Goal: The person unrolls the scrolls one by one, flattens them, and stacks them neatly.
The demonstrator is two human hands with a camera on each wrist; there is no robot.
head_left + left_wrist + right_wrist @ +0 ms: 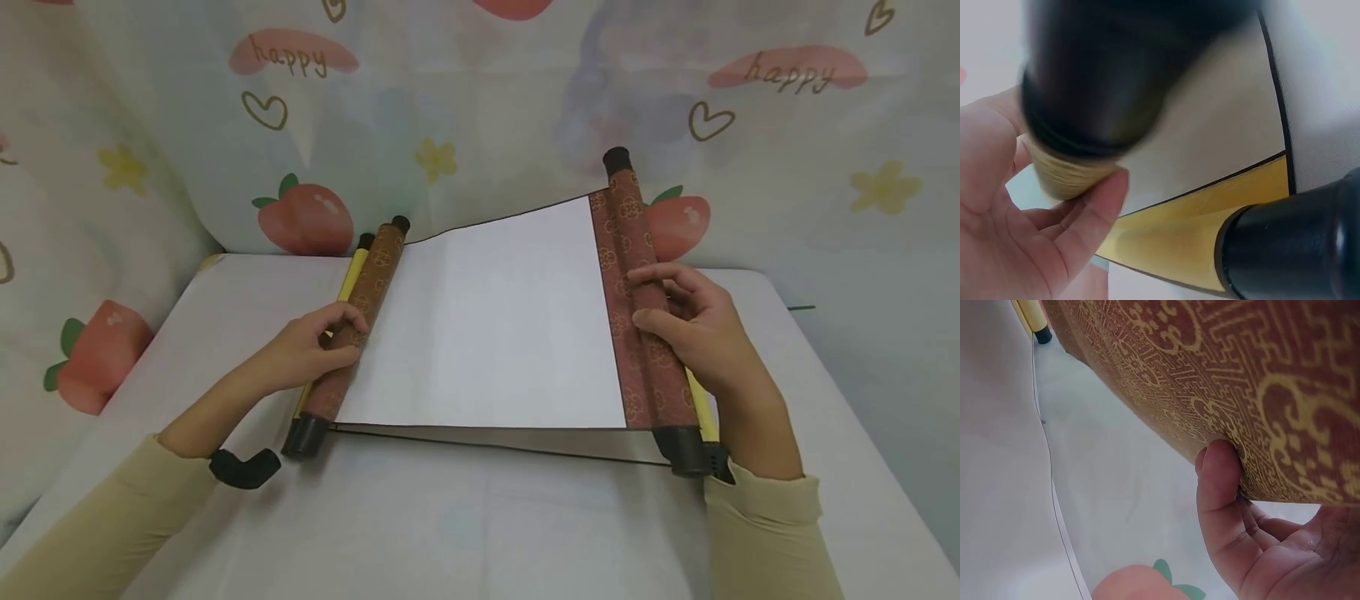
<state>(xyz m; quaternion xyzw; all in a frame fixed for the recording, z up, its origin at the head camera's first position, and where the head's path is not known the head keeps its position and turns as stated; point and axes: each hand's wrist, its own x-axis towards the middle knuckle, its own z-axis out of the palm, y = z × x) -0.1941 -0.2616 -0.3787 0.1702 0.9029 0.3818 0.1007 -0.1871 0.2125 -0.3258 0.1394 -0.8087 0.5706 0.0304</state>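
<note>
A hanging scroll with white paper is spread between two patterned rollers with black end knobs. My left hand grips the brownish left roller, thumb and fingers on either side of it. On the other side my right hand holds the reddish right roller; its gold-patterned fabric fills much of the right wrist view. The right roller's far end stands higher than the left one's. Beneath lies a second scroll with yellow rollers, largely hidden. One yellow roller shows its black knob in the left wrist view.
A white-covered table lies under both scrolls. Behind it hangs a curtain printed with peaches, hearts and flowers. A black wrist device sits by the left sleeve.
</note>
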